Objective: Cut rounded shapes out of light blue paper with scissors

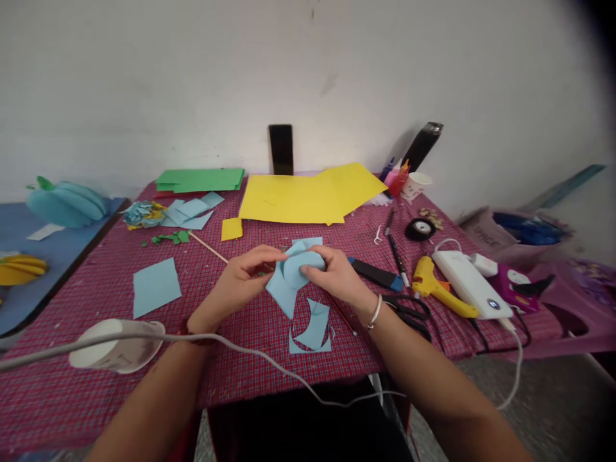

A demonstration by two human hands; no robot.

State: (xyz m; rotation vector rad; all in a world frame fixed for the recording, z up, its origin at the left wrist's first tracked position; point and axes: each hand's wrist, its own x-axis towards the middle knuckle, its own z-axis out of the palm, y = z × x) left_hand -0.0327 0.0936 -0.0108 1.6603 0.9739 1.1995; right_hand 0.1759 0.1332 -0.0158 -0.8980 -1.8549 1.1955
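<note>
My right hand point(334, 273) pinches a round light blue paper disc point(303, 266) between thumb and fingers. Behind and below the disc hangs a larger piece of light blue paper point(285, 296) with a pointed lower corner. The fingertips of my left hand point(248, 273) are closed on the left edge of that paper. On the table just below lie light blue paper offcuts point(315, 327) with curved cut edges. A wooden stick point(209, 247) lies beyond my left hand, its near end hidden. Black-handled scissors point(409, 311) rest to the right of my right wrist.
Yellow sheets point(293, 199) and green sheets point(202, 179) lie at the back. A yellow glue gun point(440, 289) and white power bank point(471, 282) sit right. A tipped paper cup point(118, 346) lies front left; a white cable point(269, 359) crosses in front of me.
</note>
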